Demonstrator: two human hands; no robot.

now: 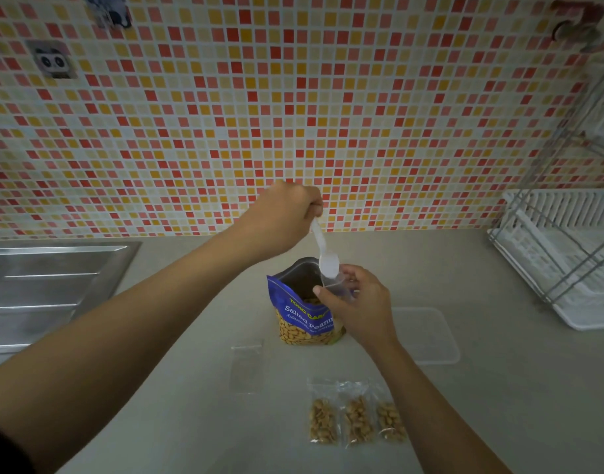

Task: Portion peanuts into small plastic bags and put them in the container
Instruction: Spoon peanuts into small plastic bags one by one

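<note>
A blue bag of salted peanuts [305, 319] stands open on the counter. My left hand [283, 217] grips the handle of a white plastic spoon [324, 251], whose bowl hangs over the mouth of a small clear plastic bag [336, 283]. My right hand [358, 302] pinches that small bag beside the peanut bag's opening. Three filled small bags of peanuts [357, 420] lie side by side on the counter near me. An empty small bag [247, 366] lies flat to their left. A clear plastic container [430, 336] sits to the right of the peanut bag.
A steel sink [47, 289] takes up the counter's left side. A white dish rack with a wire frame [567, 258] stands at the right. A red, orange and yellow mosaic tile wall [293, 97] rises behind the counter [157, 405].
</note>
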